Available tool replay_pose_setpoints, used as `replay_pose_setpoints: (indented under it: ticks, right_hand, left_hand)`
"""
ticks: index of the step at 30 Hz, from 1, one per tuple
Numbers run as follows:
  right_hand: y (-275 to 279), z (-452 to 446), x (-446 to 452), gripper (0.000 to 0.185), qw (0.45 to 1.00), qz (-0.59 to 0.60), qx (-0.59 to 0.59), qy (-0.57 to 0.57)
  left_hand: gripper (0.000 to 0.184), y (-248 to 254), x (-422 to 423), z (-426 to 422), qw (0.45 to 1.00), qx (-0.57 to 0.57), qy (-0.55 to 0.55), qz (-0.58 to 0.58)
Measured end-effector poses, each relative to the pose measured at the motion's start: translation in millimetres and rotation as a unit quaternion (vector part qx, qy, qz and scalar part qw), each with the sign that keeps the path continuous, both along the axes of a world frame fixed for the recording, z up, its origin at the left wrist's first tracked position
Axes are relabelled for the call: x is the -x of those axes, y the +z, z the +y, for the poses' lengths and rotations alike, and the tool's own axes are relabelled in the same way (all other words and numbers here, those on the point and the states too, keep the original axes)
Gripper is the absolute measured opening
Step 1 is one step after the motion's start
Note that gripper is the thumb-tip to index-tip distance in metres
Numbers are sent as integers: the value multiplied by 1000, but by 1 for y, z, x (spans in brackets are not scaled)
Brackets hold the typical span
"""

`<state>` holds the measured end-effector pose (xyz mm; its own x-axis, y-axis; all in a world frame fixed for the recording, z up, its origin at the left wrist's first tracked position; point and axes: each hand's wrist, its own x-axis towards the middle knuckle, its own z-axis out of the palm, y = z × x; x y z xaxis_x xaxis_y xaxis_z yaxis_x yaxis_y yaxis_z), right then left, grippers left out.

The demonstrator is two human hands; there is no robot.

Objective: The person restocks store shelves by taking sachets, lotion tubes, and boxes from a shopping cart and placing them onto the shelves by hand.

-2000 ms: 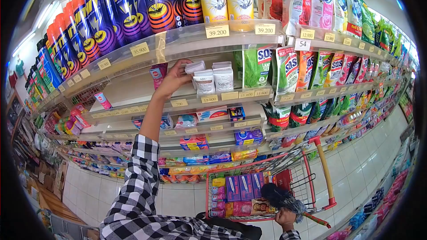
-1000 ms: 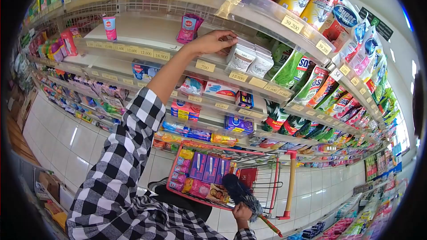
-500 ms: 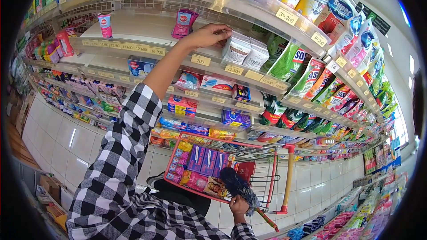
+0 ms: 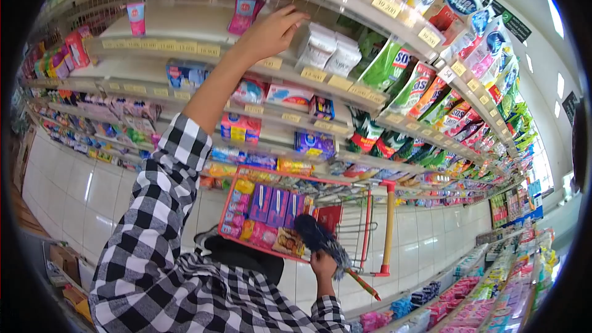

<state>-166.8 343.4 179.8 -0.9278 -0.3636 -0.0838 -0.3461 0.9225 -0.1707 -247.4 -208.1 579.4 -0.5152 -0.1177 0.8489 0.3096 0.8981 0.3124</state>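
Shop shelf (image 4: 179, 28) carries two rows of white packs (image 4: 319, 48), side by side near the front edge, and one upright pink tube (image 4: 136, 20) well to their left. Left grip (image 4: 270, 34) is just beside the packs on their left, fingers loosely extended and slightly bent, nothing visible in it. Right grip (image 4: 322, 264) is closed around one dark blue duster (image 4: 312, 232), at the near side of one cart (image 4: 389, 225) carrying three purple boxes (image 4: 277, 208).
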Motion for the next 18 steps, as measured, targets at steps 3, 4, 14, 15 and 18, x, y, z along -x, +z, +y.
replay_pose_setpoints:
  ticks: [3, 4, 14, 15, 18]
  right_hand:
    - [24, -15, 8, 24, 983, 44, 133, 120]
    - [33, -20, 10, 23, 967, 153, 145, 145]
    - [27, 10, 38, 62, 965, -120, -229, -40]
    - [25, 8, 41, 65, 963, -126, -232, -45]
    - [20, 3, 50, 70, 961, -140, -230, -63]
  left_hand:
    - [32, -48, -52, 42, 990, 68, 88, 89]
    - [37, -81, -74, 60, 989, 49, 83, 109]
    - [27, -462, -287, 167, 845, -63, -46, -529]
    - [25, -470, -295, 170, 803, -58, -42, -592]
    - [22, -492, -306, 171, 841, -123, -49, -525]
